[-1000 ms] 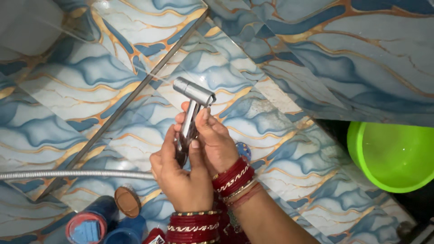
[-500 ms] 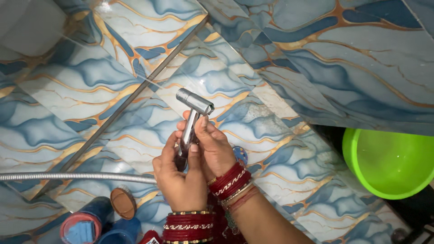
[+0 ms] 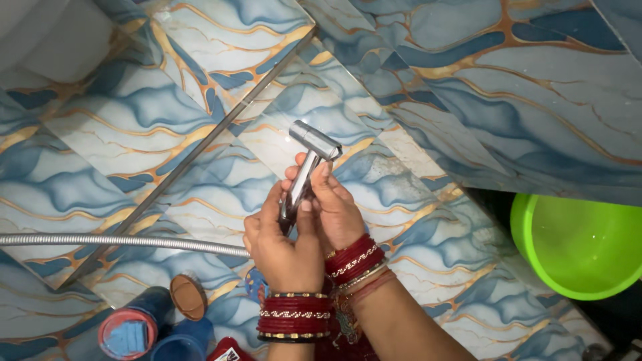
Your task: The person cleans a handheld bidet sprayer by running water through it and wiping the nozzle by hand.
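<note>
**Both hands raised together, fingers curled, wrists banded in red**

The left hand (image 3: 284, 251) rises from the bottom edge of the view, its back toward the camera; its thumb points up along the inner side, nail showing, and its fingers curl closed toward the palm; a stack of red and gold bangles rings the wrist just below. The right hand (image 3: 338, 210) sits just beside it and slightly higher, touching the left at the thumbs; its fingers wrap closed, fingertips pointing up; its wrist carries red bangles too, and the bare forearm slants down toward the lower right.
</note>
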